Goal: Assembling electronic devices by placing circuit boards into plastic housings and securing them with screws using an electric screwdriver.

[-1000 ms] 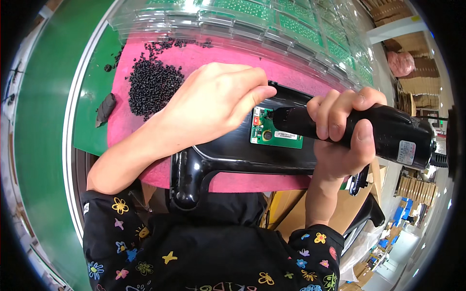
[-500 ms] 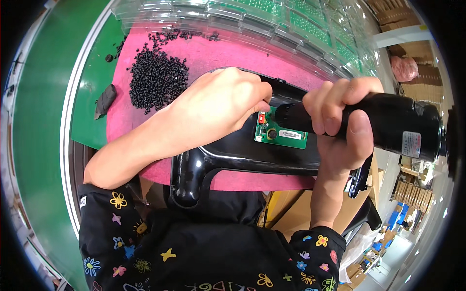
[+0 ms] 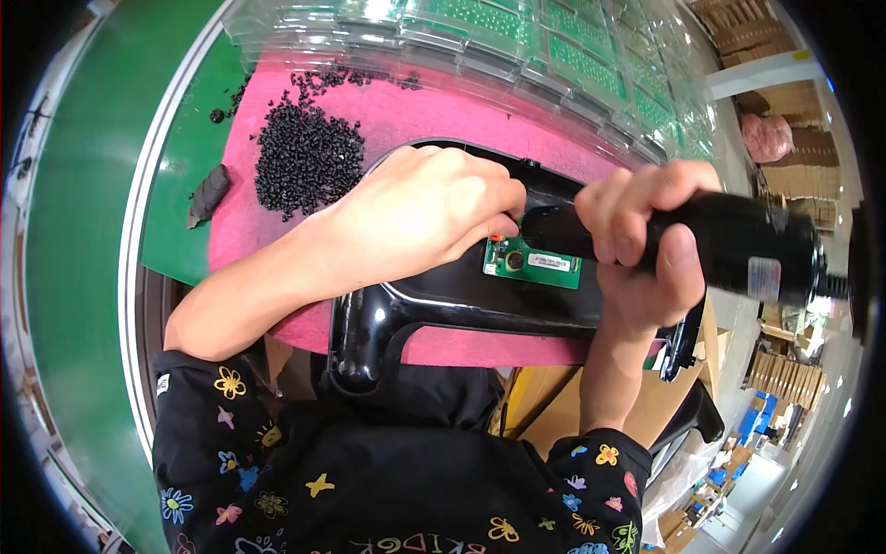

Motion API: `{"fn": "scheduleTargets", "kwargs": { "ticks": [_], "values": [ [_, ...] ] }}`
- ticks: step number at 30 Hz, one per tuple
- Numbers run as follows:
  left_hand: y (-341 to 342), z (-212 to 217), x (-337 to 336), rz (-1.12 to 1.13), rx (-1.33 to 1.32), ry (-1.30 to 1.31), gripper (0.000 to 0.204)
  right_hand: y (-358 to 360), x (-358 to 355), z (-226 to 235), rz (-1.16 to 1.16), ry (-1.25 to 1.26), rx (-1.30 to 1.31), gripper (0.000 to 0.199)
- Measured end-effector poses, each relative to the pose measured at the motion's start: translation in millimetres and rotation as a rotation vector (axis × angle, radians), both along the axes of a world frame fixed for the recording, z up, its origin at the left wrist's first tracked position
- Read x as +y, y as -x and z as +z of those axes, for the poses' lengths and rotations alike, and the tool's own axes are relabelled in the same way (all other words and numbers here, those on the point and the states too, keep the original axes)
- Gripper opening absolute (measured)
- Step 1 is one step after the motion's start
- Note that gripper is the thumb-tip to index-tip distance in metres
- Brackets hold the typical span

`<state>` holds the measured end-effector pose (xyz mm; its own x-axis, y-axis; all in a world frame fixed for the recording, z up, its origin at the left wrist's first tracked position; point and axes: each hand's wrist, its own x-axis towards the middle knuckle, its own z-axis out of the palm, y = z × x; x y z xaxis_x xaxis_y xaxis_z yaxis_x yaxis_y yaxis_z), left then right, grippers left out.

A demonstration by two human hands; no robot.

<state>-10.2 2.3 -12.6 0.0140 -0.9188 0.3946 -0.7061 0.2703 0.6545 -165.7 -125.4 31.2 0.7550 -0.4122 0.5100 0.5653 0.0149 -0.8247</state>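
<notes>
My right hand (image 3: 651, 231) is wrapped round a black electric screwdriver (image 3: 738, 242), which lies tilted with its narrow end toward the left. That end is over the upper edge of a green circuit board (image 3: 540, 268), and its tip is hidden. The board carries a red connector, a round black part and a white label. It lies inside a glossy black plastic housing (image 3: 461, 305) with a rounded handle-like leg. At the board's upper left corner, the fingers of my left hand (image 3: 448, 198) are pinched together beside the screwdriver's nose; what they hold is hidden.
A heap of small black screws (image 3: 309, 159) lies on the pink mat (image 3: 443, 111). Left of it, a dark grey lump (image 3: 210, 192) rests on the green tabletop (image 3: 175, 222). Clear plastic trays (image 3: 572, 74) stand along the far side. Cardboard (image 3: 558, 406) is below the table's right edge.
The screwdriver's nose and my left fingertips have come closer together over the board. The left fingers and screwdriver now cover more of the red connector and the board's upper edge.
</notes>
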Motion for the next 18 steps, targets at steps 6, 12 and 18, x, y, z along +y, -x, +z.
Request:
{"fn": "scheduleTargets", "kwargs": {
  "ticks": [6, 12, 18],
  "values": [
    [0, 0, -4, -0.116, -0.019, 0.128, 0.019, 23, 1, 17, 0.036, -0.145, -0.144, 0.025],
    [-1, 1, -5, -0.110, -0.027, 0.190, 0.022, 39, 2, 26, 0.000, -0.263, -0.257, 0.024],
    [0, 1, -7, -0.162, -0.018, 0.218, 0.022, 47, -5, 16, 0.040, -0.248, -0.334, 0.030]
  ]
}}
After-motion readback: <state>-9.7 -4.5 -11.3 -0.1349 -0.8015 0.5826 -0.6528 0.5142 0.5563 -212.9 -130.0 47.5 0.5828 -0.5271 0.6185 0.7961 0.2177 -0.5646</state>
